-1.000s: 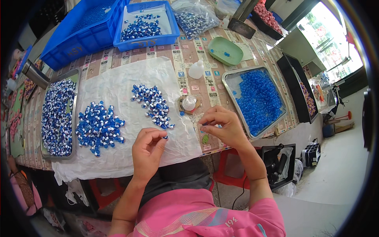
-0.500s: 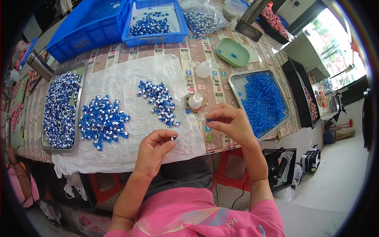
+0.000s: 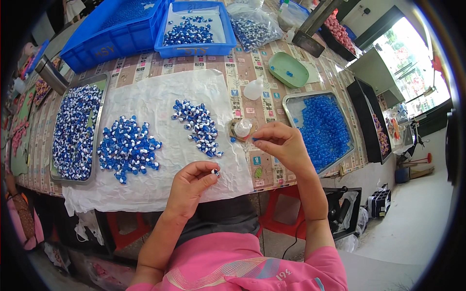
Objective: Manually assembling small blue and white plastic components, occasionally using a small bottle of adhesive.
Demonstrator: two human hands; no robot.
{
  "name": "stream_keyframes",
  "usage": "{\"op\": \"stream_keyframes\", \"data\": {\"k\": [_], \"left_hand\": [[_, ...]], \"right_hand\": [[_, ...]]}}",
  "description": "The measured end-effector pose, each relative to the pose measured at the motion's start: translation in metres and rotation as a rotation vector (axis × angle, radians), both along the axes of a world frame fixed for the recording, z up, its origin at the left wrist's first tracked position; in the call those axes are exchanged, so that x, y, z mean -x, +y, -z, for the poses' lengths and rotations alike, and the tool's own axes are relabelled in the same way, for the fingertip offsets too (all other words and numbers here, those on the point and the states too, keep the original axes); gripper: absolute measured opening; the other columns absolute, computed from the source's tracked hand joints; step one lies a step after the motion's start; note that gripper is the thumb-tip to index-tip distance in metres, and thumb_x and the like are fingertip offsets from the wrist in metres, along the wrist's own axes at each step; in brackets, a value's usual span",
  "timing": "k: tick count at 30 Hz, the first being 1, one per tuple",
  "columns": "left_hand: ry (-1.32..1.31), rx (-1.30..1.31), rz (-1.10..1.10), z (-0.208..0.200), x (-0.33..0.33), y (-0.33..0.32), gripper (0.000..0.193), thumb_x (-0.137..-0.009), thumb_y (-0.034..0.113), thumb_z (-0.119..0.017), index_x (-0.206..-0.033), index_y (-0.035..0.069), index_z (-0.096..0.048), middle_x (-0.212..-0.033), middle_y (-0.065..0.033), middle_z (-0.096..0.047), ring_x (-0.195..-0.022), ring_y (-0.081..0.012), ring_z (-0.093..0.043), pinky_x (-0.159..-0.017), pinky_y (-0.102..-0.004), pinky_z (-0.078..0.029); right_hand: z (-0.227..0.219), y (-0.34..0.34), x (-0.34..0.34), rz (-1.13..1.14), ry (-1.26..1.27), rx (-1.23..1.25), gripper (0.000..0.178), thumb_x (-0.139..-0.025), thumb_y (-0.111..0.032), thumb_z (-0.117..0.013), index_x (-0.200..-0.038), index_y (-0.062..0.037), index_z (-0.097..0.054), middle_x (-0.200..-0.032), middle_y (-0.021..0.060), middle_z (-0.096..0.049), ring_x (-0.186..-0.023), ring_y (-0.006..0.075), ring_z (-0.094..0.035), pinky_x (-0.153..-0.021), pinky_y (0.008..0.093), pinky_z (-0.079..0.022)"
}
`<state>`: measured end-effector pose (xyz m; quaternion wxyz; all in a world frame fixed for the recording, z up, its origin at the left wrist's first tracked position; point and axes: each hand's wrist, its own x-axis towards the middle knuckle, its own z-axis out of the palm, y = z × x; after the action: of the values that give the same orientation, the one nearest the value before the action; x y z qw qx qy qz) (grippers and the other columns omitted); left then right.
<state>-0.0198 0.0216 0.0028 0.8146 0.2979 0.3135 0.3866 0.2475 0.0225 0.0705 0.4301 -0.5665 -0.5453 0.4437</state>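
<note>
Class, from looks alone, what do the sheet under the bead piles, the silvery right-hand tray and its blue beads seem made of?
Sheet: matte white, probably paper, given its creases.
Silvery tray: smooth, likely metal, from its shiny grey rim.
Blue beads: glossy, apparently translucent; plastic or glass, I cannot tell.

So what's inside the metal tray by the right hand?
Blue beads cover most of the metal tray, with pale bottom showing at its left. Beads hide the rest, and the right hand covers a bit.
</note>
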Motion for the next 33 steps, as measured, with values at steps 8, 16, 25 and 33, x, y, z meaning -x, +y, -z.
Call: {"op": "stream_keyframes", "data": {"k": [8, 16, 25, 33], "left_hand": [[-0.038, 0.030, -0.010, 0.000, 0.003, -0.001, 0.026, -0.088, -0.006, -0.069, -0.114, -0.001, -0.067, -0.105, -0.0078, -0.069, -0.096, -0.0132, -0.066, -0.090, -0.0259, -0.054], [-0.047, 0.031, -0.006, -0.001, 0.011, -0.002, 0.025, -0.090, -0.005, -0.067, -0.114, -0.002, -0.065, -0.104, -0.0101, -0.069, -0.098, -0.0176, -0.068, -0.091, -0.0312, -0.056], [-0.061, 0.023, -0.024, 0.003, 0.015, -0.003, 0.026, -0.091, -0.004, -0.066, -0.117, 0.000, -0.064, -0.109, -0.0088, -0.068, -0.098, -0.0178, -0.067, -0.092, -0.0313, -0.055], [-0.091, -0.008, -0.002, 0.008, 0.014, -0.001, 0.024, -0.092, 0.000, -0.067, -0.117, -0.001, -0.065, -0.109, -0.0091, -0.069, -0.099, -0.0162, -0.067, -0.092, -0.0290, -0.055]], "right_hand": [[-0.011, 0.024, 0.017, 0.119, -0.471, -0.199, 0.019, -0.079, 0.000, -0.075, -0.098, -0.0029, -0.076, -0.092, 0.0056, -0.071, -0.076, 0.0103, -0.066, -0.068, 0.0231, -0.052], [-0.011, 0.038, 0.024, 0.061, -0.660, -0.286, 0.018, -0.078, -0.004, -0.077, -0.096, -0.0049, -0.076, -0.088, 0.0073, -0.073, -0.073, 0.0164, -0.066, -0.064, 0.0280, -0.051], [-0.017, 0.017, 0.040, 0.031, -0.614, -0.347, 0.016, -0.078, -0.002, -0.077, -0.093, -0.0049, -0.076, -0.089, 0.0063, -0.072, -0.077, 0.0169, -0.067, -0.066, 0.0281, -0.051], [0.003, -0.020, 0.077, -0.130, -0.274, -0.284, 0.018, -0.076, 0.001, -0.077, -0.093, -0.0044, -0.076, -0.091, 0.0063, -0.074, -0.081, 0.0151, -0.068, -0.067, 0.0264, -0.052]]}}
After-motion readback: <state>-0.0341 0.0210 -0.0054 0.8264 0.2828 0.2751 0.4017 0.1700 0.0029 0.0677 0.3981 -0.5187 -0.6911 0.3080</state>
